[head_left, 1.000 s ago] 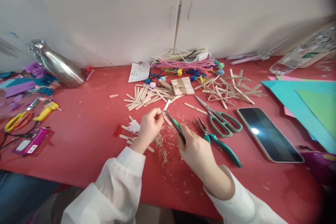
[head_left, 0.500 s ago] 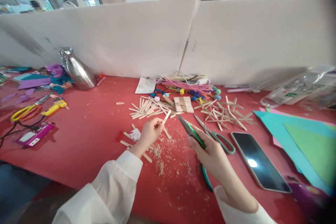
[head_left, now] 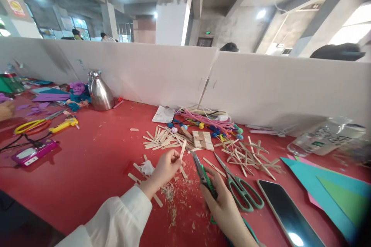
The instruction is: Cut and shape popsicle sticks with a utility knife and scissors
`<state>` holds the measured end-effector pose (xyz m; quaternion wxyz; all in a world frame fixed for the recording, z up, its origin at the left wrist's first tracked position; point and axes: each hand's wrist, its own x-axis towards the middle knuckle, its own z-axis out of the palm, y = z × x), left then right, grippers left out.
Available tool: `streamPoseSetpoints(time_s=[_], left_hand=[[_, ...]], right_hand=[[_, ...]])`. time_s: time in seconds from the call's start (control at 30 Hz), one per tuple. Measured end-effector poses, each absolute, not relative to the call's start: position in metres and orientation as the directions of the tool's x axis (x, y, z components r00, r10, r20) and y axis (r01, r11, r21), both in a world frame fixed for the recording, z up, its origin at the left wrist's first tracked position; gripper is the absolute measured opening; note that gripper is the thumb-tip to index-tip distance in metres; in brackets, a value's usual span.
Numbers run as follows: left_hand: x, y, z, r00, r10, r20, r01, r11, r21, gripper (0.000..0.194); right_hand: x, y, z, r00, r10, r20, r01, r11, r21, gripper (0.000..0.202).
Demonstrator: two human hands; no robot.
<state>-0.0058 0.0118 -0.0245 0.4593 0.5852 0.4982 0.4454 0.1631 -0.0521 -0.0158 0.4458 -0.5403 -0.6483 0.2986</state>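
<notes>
Pinched between the fingers of my left hand (head_left: 168,168) is a wooden craft stick (head_left: 183,148), held tilted upward. My right hand (head_left: 218,197) grips a green and black utility knife (head_left: 205,175), its blade pointing up and left, a little apart from the stick. Wood shavings (head_left: 176,197) lie scattered below both hands. Beside my left wrist are a few loose sticks and a crumpled white scrap (head_left: 147,167). Green-handled scissors (head_left: 243,191) lie just right of the knife. Behind the hands sit a fan of craft sticks (head_left: 159,137) and a small stick panel (head_left: 203,140).
Right of the scissors lies a phone (head_left: 290,212), then coloured paper (head_left: 327,189) and a plastic bottle (head_left: 321,139). A steel jug (head_left: 101,92), yellow glue gun (head_left: 64,124) and purple power strip (head_left: 34,152) stand left. Another person's hand (head_left: 6,110) shows at the left edge.
The camera has tilted up, so the table sits lower in view. My right hand and the knife have come closer to the left hand. The left hand still holds the stick.
</notes>
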Motion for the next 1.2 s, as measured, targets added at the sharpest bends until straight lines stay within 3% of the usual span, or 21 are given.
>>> streamPoseSetpoints(time_s=[0.5,0.67,0.9,1.2], left_hand=[[-0.022,0.007,-0.012,0.171,0.977,0.13,0.196,-0.163,0.967,0.016],[-0.019,0.002,-0.012,0.176,0.978,0.114,0.212,-0.151,0.966,0.019],[-0.014,-0.003,-0.014,0.194,0.974,0.115,0.217,-0.158,0.963,0.014],[-0.013,-0.005,-0.015,0.207,0.963,0.173,0.335,-0.236,0.912,0.013]], right_hand=[[0.157,-0.059,-0.02,-0.142,0.961,0.239,0.408,0.277,-0.87,0.043],[0.153,-0.063,-0.016,-0.162,0.946,0.281,0.465,0.324,-0.823,0.048],[0.155,-0.063,-0.018,-0.203,0.953,0.225,0.528,0.3,-0.794,0.051],[0.152,-0.066,-0.016,-0.169,0.967,0.191,0.446,0.248,-0.86,0.048]])
